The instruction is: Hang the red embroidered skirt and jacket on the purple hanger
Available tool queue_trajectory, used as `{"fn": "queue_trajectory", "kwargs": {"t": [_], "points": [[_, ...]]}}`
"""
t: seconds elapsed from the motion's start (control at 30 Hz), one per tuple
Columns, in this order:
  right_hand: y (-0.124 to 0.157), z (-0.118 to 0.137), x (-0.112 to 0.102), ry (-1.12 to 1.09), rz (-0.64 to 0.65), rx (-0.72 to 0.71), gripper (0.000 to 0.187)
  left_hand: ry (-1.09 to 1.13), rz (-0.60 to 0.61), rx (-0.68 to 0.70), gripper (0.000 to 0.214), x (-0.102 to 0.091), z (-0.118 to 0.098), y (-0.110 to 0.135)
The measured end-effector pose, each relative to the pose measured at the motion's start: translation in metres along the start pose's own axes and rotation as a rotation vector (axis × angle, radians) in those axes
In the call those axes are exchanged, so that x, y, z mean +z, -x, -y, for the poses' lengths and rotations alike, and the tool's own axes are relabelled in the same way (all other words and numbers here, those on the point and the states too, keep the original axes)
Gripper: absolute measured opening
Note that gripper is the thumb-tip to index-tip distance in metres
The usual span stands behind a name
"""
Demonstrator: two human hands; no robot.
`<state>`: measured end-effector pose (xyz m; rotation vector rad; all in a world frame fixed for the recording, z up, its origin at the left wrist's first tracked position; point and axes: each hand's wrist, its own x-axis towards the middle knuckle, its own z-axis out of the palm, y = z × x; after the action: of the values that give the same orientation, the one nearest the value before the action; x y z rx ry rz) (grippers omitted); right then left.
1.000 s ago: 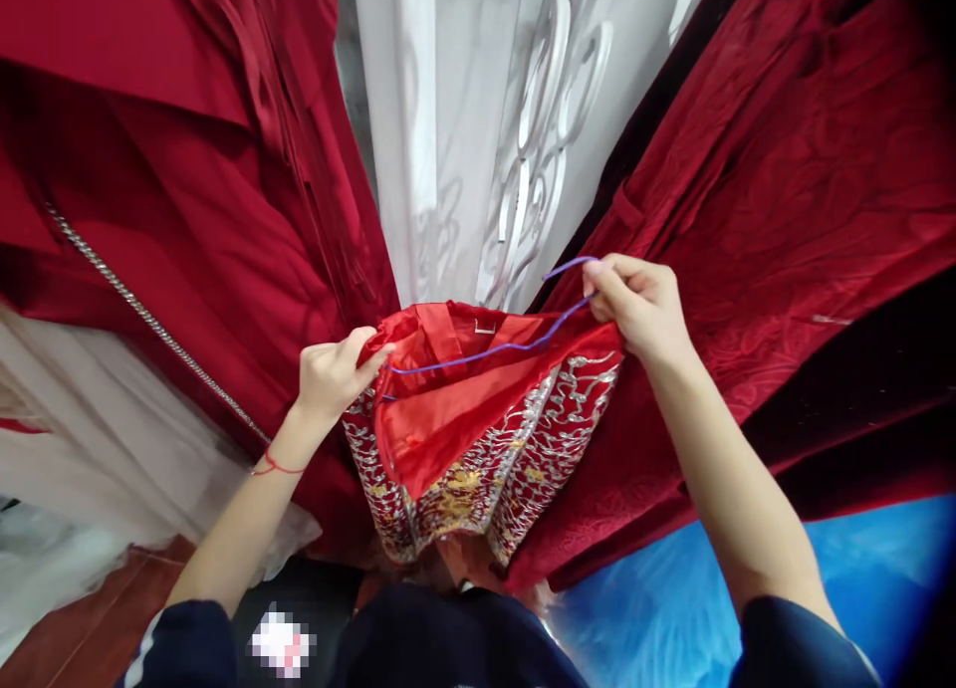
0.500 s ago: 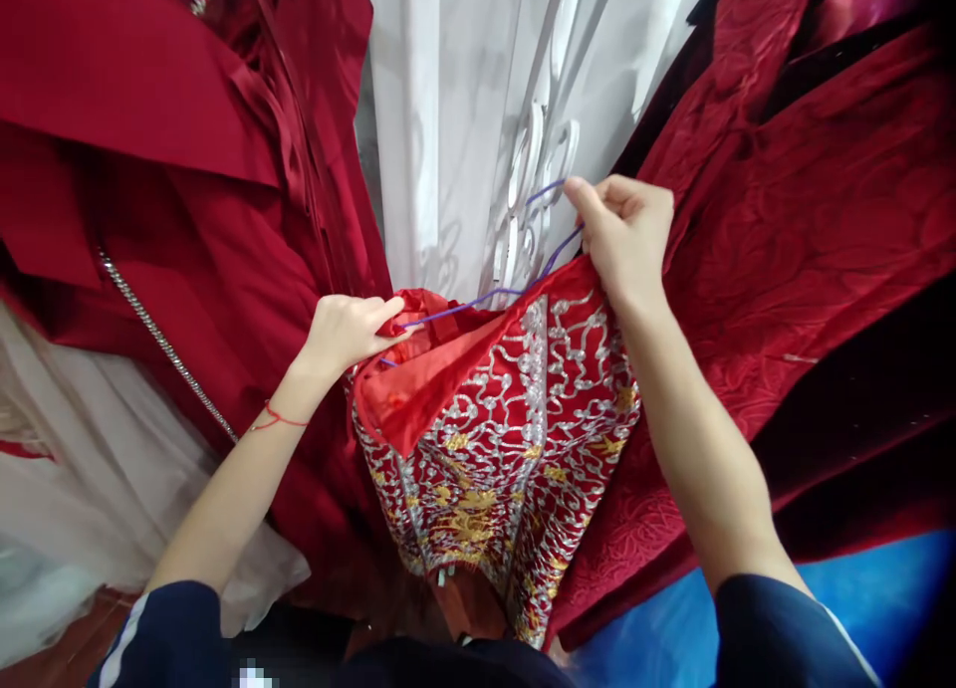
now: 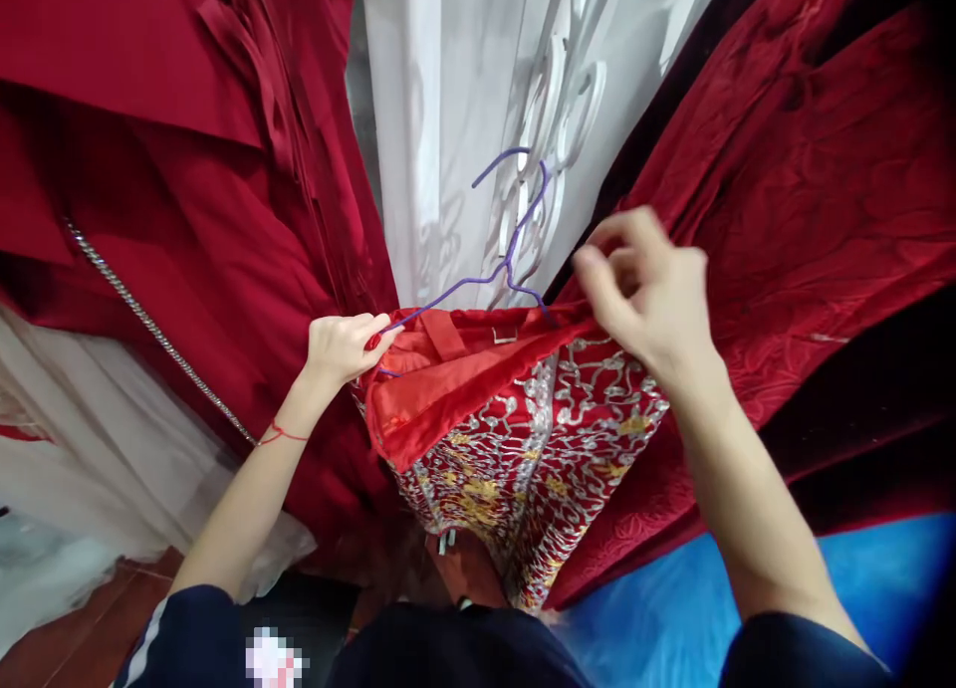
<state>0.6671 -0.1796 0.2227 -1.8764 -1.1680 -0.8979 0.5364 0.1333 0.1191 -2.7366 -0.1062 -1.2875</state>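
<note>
A red garment [image 3: 478,459] with silver and gold embroidery hangs in front of me, its red lining showing at the upper opening. Inside that opening sits a purple wire hanger [image 3: 463,285], its hook standing up above the edge. My left hand [image 3: 344,349] is closed on the garment's upper left corner, where the hanger's arm end meets the fabric. Away from the hook, my right hand [image 3: 649,290] is blurred just above the garment's upper right edge. Its fingers are loosely curled with a gap to the thumb, and nothing shows in them.
Dark red garments [image 3: 224,200] hang at left, one with a sparkling trim. More patterned red fabric [image 3: 784,250] hangs at right. White panels [image 3: 463,91] with ring-shaped cutouts stand behind. Pale sheer fabric [image 3: 90,449] lies lower left, and a blue surface [image 3: 657,608] lower right.
My right hand has let go of the hanger's hook and moved right and down. The hanger now stands free at its hook, centred over the garment's opening. My left hand keeps its hold.
</note>
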Motion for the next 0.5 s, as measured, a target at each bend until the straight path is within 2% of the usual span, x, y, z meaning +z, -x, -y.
{"fn": "queue_trajectory", "kwargs": {"t": [0.07, 0.1, 0.17, 0.27, 0.33, 0.43, 0.5], "points": [[0.020, -0.019, -0.011, 0.139, 0.264, -0.068, 0.047, 0.057, 0.010, -0.019, 0.041, 0.002, -0.005, 0.000], [0.030, -0.030, -0.015, 0.170, 0.353, -0.098, 0.050, 0.088, 0.016, -0.036, 0.040, 0.003, -0.006, 0.000], [0.051, -0.047, -0.019, 0.174, 0.444, -0.146, 0.055, 0.183, 0.025, -0.079, 0.040, 0.006, -0.007, 0.003], [0.075, -0.060, -0.020, 0.212, 0.411, -0.169, 0.054, 0.440, -0.015, -0.156, 0.039, 0.009, -0.002, 0.009], [0.085, -0.063, -0.018, 0.270, 0.329, -0.171, 0.049, 0.590, -0.114, -0.229, 0.037, 0.012, 0.002, 0.012], [0.090, -0.065, -0.013, 0.322, 0.246, -0.202, 0.043, 0.666, -0.294, -0.347, 0.039, 0.015, 0.000, 0.013], [0.093, -0.062, -0.005, 0.331, 0.247, -0.295, 0.045, 0.696, -0.342, -0.407, 0.040, 0.016, -0.007, 0.014]]}}
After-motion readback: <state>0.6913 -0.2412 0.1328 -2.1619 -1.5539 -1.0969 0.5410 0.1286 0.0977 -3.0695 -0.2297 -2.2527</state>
